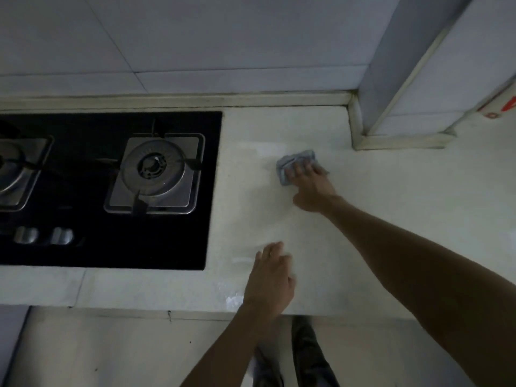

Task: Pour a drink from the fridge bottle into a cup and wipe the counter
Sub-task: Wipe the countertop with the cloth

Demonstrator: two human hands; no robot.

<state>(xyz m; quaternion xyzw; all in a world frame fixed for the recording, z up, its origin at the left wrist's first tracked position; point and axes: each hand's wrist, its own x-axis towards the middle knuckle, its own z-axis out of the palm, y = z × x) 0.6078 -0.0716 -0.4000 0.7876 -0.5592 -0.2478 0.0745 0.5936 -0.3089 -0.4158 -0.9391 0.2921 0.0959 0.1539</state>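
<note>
Left hand (269, 277) apart, cloth (296, 166) under right hand (312, 188)

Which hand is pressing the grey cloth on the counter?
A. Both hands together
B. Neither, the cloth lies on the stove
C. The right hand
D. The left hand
C. The right hand lies flat on the grey cloth on the pale counter, right of the stove, while the left hand rests bare near the counter's front edge.
</note>
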